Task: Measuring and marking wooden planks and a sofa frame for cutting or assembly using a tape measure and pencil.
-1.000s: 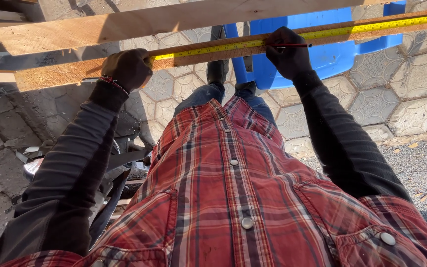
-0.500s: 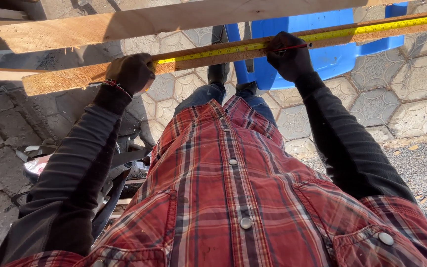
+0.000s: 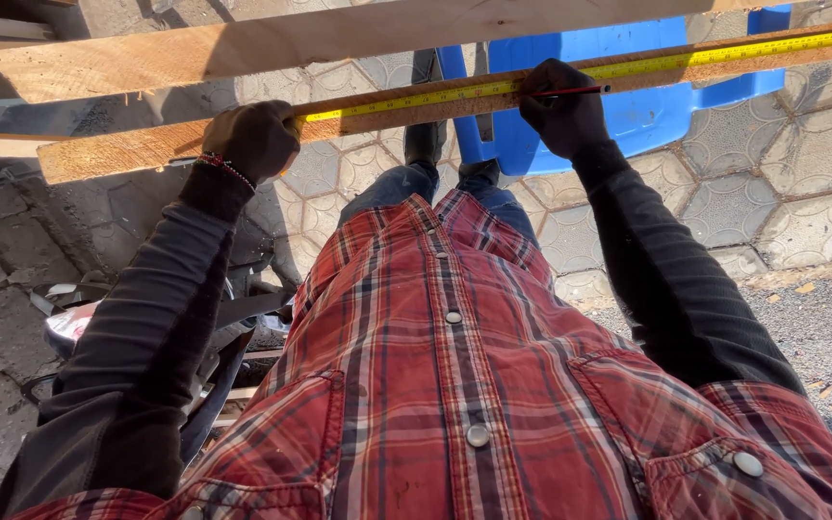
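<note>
A long narrow wooden plank (image 3: 137,149) runs across in front of me at waist height. A yellow tape measure blade (image 3: 416,99) lies stretched along its top. My left hand (image 3: 254,140) grips the tape measure case against the plank at the left. My right hand (image 3: 562,111) holds a red pencil (image 3: 580,91) with its tip resting on the plank beside the tape. A wider pale plank (image 3: 272,39) lies parallel just beyond.
A blue plastic chair (image 3: 637,111) stands under the planks on hexagonal paving stones (image 3: 801,212). Tools and dark straps (image 3: 233,318) lie on the ground at my lower left. Gravel (image 3: 820,327) lies at the right.
The view has shifted slightly. My right hand with the pencil has settled onto the plank near the tape. My left hand stays at the tape's case.
</note>
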